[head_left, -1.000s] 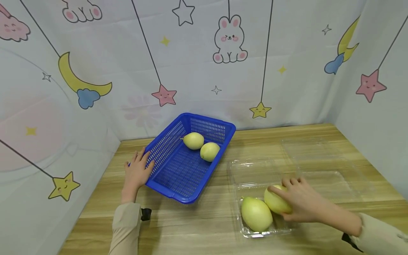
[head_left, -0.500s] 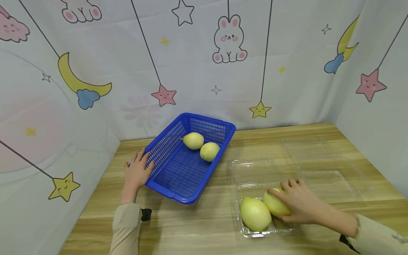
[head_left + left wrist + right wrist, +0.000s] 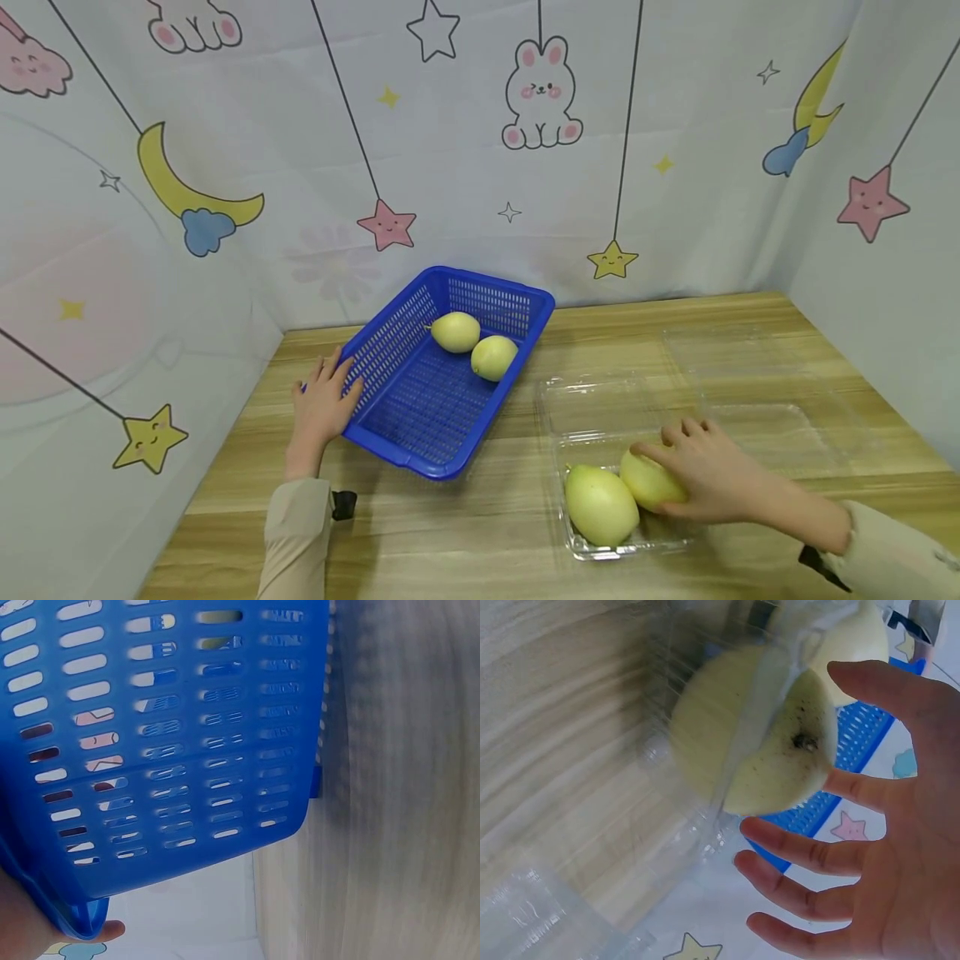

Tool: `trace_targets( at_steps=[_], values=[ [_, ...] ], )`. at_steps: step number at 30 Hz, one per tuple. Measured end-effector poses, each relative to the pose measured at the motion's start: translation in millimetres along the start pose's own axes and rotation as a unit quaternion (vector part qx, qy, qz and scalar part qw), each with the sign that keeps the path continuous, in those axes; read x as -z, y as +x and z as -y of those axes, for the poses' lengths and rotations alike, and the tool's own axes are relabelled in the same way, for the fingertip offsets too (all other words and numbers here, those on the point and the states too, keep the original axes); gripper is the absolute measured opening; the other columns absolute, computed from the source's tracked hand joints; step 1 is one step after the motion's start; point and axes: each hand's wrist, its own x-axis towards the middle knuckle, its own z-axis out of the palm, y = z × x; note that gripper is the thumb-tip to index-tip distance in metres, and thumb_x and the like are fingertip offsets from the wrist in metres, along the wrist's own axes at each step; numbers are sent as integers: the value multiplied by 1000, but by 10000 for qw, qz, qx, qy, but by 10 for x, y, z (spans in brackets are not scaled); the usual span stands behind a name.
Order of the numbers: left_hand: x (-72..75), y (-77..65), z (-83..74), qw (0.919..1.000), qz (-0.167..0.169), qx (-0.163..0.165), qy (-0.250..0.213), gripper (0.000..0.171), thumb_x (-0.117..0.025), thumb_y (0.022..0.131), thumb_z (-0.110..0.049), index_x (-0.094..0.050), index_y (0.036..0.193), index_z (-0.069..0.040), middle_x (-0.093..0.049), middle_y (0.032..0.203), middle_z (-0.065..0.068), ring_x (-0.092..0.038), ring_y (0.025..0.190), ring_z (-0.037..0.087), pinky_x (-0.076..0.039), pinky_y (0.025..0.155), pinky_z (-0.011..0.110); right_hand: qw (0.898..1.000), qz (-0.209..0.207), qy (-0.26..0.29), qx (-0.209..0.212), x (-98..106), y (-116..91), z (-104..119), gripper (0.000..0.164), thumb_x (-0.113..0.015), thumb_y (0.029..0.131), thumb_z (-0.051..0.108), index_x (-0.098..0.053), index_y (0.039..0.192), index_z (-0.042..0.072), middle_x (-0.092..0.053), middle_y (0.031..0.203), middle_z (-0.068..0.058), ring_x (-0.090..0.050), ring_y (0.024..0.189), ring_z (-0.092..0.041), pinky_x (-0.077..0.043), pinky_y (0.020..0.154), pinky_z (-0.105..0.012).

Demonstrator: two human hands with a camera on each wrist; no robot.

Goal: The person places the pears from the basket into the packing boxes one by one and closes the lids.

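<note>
Right hand (image 3: 708, 477): fingers loosely spread over the right pear (image 3: 649, 485), index finger touching it; whether the thumb bears on it, I cannot tell
Left hand (image 3: 321, 406): fingers hooked over the blue basket's (image 3: 427, 410) left rim
Pears: right pear and left pear (image 3: 602, 507) side by side in the clear tub's (image 3: 581, 547) near half; two more pears (image 3: 455, 332) at the basket's far end
Handling: best settled gently; release without nudging its neighbour
Skins: smooth, pale yellow; dark specks round the right pear's end
Tub: thin, glossy plastic; likely to flex if pressed
Basket: slotted, stiff-looking walls
</note>
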Motion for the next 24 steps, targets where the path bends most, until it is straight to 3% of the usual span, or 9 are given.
trace_targets(
  at_steps=[6,12,17,24],
  values=[
    [0,-4,-4,10000,-13,5,-12,52,-36,93,-32,-33,137,-4,-19,148,17,-13,135,41,-9,97,70,9995,286,74,-99,151,85,-70,56,-69,63,53,-59,109,24,-53,78,4,-50,72,-19,-41,60,-38],
    [-5,-11,-2,10000,-16,3,-45,51,-38,92,-30,-34,136,-4,-19,148,17,-12,135,42,-9,97,70,10000,45,19,-17,302,197,-134,51,-70,66,49,-59,108,23,-56,83,4,-50,71,-16,-43,61,-37],
    [-10,-11,-3,9999,-30,6,-101,51,-38,93,-30,-34,136,-4,-20,147,17,-13,134,42,-9,97,70,9995,17,298,-117,365,284,-193,41,-69,70,41,-60,106,22,-57,85,3,-49,70,-14,-42,57,-31],
    [-26,-12,-19,9953,-793,-49,-560,44,-38,92,-22,-42,130,-1,-34,140,22,-26,130,43,-14,102,64,9862,409,1448,-690,330,415,-372,26,-64,80,23,-60,104,13,-60,92,-3,-53,69,-8,-43,54,-22]
  ],
)
